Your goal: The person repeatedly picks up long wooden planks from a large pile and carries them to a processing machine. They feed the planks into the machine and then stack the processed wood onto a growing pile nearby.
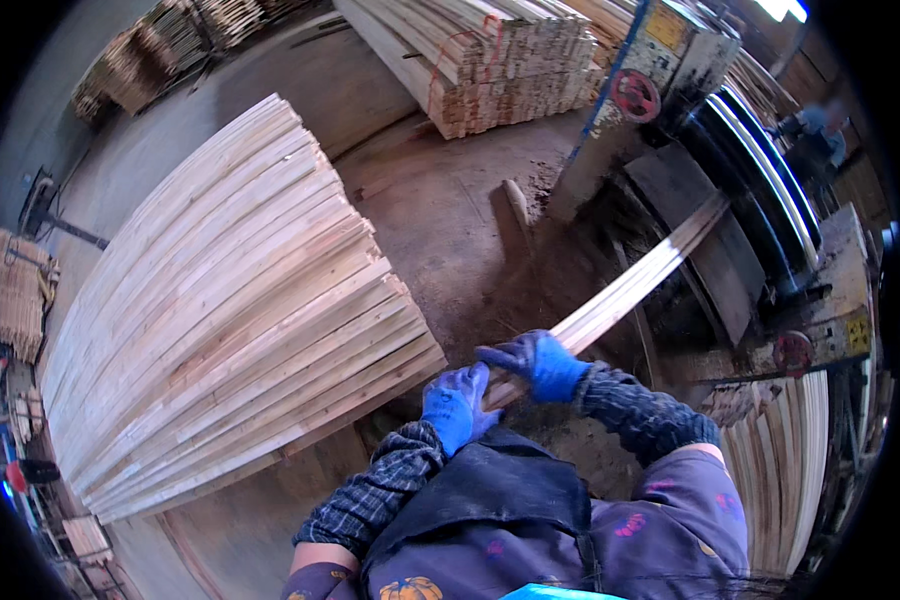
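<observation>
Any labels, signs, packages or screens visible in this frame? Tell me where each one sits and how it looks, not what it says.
Yellow label plate: near the top of the saw machine's grey housing, upper right; rectangular, yellow with dark marks.
Yellow sticker: on the machine's frame at the right edge, beside a red handwheel; small, squarish, yellow and black.
No packages or screens can be made out.

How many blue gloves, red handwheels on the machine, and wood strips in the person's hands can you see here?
Blue gloved hands: 2, the left hand and the right hand
Red handwheels: 2, an upper handwheel and a lower handwheel
Wood strip held in both hands: 1, as far as the view shows
Total: 5
</observation>
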The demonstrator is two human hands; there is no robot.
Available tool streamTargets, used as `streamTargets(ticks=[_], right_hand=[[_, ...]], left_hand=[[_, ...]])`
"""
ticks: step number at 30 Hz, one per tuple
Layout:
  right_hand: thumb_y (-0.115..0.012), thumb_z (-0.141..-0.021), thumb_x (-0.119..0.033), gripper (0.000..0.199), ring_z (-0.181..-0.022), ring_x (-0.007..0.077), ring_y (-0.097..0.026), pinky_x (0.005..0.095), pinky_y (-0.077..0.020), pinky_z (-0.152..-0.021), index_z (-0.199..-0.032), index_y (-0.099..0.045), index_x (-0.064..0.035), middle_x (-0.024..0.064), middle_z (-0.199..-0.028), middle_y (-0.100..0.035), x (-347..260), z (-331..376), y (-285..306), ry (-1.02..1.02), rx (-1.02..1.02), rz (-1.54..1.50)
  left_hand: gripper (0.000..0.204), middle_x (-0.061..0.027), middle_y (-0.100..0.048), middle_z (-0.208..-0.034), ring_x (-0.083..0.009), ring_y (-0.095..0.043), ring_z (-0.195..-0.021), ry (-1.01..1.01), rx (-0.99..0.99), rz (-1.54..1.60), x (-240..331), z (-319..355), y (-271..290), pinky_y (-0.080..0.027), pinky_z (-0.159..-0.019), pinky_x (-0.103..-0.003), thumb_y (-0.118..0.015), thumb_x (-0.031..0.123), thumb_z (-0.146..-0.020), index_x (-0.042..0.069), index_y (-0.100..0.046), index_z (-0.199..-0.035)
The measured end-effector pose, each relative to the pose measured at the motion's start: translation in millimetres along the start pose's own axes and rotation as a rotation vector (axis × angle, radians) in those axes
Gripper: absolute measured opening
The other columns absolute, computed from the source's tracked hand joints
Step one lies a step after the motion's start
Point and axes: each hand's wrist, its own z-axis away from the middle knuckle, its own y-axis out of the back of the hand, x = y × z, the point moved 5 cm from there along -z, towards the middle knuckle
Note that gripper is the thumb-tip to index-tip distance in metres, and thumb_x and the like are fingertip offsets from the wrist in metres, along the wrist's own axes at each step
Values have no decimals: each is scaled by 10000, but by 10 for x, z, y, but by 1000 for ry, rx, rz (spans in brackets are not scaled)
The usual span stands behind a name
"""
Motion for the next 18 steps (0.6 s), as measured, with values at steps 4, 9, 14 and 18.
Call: streamTargets(ticks=[4,9,14,18], right_hand=[[-742,-745,-215,607,-1007,336,-652,452,-494,-908,-1330,-596,-144,108,-1115,-681,474,337,57,-58,10,77],[-780,-726,-277,612,-1118,331,-642,439,-474,-1006,-1301,-628,-132,138,-1188,-680,990,543,275,-291,-326,333],[-782,-876,-312,650,-1237,226,-588,361,-442,-1077,-1396,-544,-1,159,-1350,-622,1121,-517,209,-372,-84,-704],[-771,-895,-320,719,-1282,240,-543,358,-436,-1078,-1452,-468,20,190,-1415,-558,1321,-1941,-557,-449,158,-760]], left_hand=[[618,-176,-703,-1104,-294,-702,-999,117,-22,468,-576,247,13,-566,-886,-392,-761,386,-858,34,-570,-1329],[493,-126,-690,-1014,-215,-684,-936,390,399,917,-2179,989,-267,-583,-841,-349,-727,168,-907,29,-525,-1335],[589,-80,-648,-1242,-239,-645,-1085,863,697,1268,-3501,1969,-489,-500,-945,-421,-717,242,-925,119,-451,-1436],[623,-93,-567,-1384,-285,-579,-1221,1059,907,1453,-4313,2344,-396,-440,-1019,-471,-694,376,-934,164,-435,-1459]])
